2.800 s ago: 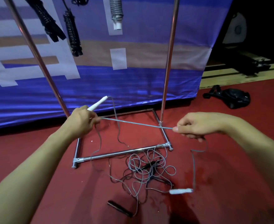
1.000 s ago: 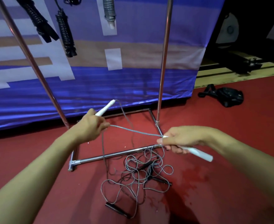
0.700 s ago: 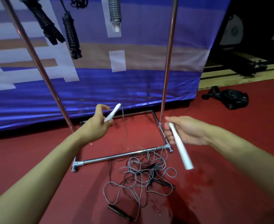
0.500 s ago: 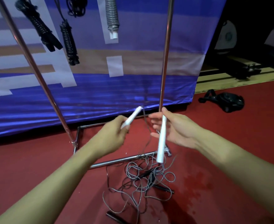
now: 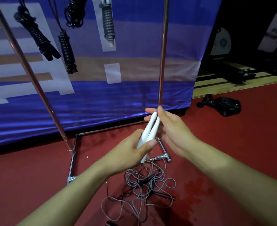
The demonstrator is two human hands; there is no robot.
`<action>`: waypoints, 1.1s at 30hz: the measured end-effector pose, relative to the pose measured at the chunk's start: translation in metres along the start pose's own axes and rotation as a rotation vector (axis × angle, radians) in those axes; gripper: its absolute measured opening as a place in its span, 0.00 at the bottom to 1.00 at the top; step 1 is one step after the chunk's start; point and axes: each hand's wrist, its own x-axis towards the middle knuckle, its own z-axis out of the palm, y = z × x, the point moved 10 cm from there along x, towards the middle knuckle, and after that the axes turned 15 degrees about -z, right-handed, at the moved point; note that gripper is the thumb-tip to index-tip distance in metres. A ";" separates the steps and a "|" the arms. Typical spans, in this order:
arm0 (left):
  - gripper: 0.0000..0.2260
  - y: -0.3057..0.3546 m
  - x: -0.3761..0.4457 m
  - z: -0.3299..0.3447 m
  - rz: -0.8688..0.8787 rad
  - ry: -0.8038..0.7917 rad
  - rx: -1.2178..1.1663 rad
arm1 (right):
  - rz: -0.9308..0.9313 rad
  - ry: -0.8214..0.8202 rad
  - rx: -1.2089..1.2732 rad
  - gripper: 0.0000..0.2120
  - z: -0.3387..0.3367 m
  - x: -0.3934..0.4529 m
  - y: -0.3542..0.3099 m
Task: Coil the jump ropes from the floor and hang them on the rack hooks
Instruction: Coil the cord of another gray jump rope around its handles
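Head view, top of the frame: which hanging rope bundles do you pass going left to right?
Angled black bundle → upright black coiled bundle → loose black bundle → grey coiled bundle with white handles.

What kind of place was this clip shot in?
Probably an indoor gym or sports hall: red sports flooring, a blue banner backdrop, and coiled jump ropes hanging on a metal rack.

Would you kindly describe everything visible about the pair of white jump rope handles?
The white jump rope handles are two slim, smooth, plastic-looking sticks, held side by side and tilted, tops leaning right. The left hand grips their lower ends; the right hand pinches their upper ends, where grey cord emerges. They are lifted above the tangled grey rope on the red floor.
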 end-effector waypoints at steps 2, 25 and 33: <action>0.11 0.000 -0.001 -0.003 0.004 0.026 0.088 | 0.009 -0.070 -0.079 0.20 0.000 0.000 0.000; 0.12 0.019 -0.001 -0.040 0.080 0.302 -0.108 | -0.044 -0.601 -0.426 0.31 0.045 -0.031 0.002; 0.22 0.011 0.009 -0.015 0.041 0.031 -0.188 | -0.138 -0.620 -0.519 0.19 0.039 -0.035 -0.007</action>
